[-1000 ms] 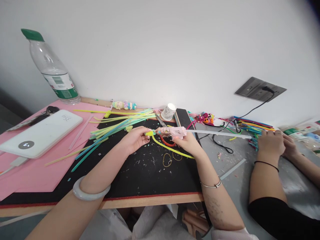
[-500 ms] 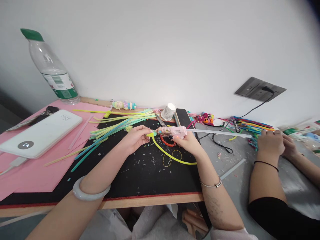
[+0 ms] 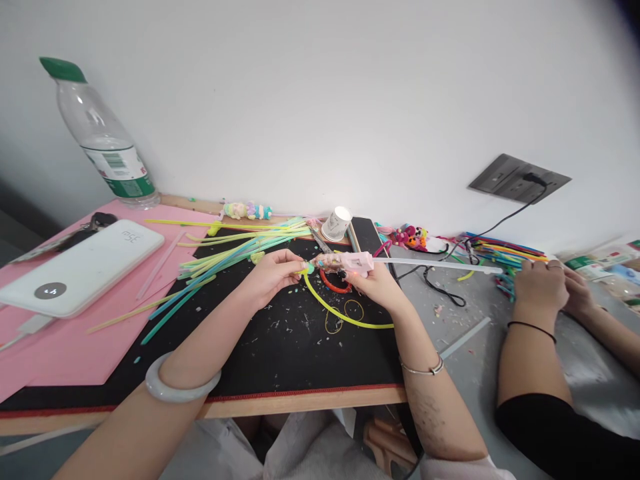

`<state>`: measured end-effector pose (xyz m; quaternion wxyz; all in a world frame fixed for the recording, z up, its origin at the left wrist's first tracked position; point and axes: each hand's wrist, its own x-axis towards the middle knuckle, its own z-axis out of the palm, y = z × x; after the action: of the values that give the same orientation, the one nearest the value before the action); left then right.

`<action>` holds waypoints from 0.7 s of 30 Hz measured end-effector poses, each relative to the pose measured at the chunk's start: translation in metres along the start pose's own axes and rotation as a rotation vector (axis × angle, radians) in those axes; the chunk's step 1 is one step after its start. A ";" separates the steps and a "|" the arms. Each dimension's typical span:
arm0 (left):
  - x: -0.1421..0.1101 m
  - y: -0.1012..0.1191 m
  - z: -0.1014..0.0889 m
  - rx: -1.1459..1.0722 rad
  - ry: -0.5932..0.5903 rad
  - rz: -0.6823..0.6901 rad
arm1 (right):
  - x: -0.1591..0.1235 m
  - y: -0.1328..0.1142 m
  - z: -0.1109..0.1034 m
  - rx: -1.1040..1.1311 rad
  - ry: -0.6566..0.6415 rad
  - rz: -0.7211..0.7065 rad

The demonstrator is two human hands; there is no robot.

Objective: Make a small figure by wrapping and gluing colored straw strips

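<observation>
My right hand (image 3: 374, 283) is closed around a pink glue gun (image 3: 357, 263), whose nozzle points left. A long white glue stick (image 3: 435, 265) runs out of its back to the right. Between the fingertips of my left hand (image 3: 275, 277) is the end of a yellow pipe cleaner (image 3: 345, 318), with a small mint-green piece (image 3: 311, 269) beside it, close to the nozzle. The rest of the pipe cleaner curves down and right across the black mat (image 3: 280, 353). My left fingers partly hide the pinched end.
Pipe cleaners (image 3: 240, 243) lie behind my left hand. A paper cup (image 3: 337, 224), scissors (image 3: 320, 239) and a red ring (image 3: 335, 283) are nearby. A power bank (image 3: 85, 267) and bottle (image 3: 107, 140) stand left. Another person's hands (image 3: 543, 290) work at right.
Both hands stay almost in place. The yellow end at my left fingertips has turned slightly, and less of it shows to the left.
</observation>
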<state>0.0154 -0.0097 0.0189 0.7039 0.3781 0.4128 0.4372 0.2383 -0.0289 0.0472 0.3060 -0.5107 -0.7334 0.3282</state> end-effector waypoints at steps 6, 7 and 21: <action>0.001 -0.001 -0.002 0.074 -0.004 0.036 | 0.000 0.002 -0.002 -0.006 -0.008 0.042; 0.001 -0.001 -0.003 0.092 -0.004 0.040 | -0.001 0.002 -0.002 -0.006 -0.010 0.050; 0.001 0.004 -0.009 0.178 0.012 0.079 | -0.014 0.008 -0.041 -0.343 0.377 0.134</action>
<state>0.0059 -0.0060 0.0186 0.6472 0.4527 0.4388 0.4285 0.2789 -0.0332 0.0641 0.3237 -0.6545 -0.6730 0.1178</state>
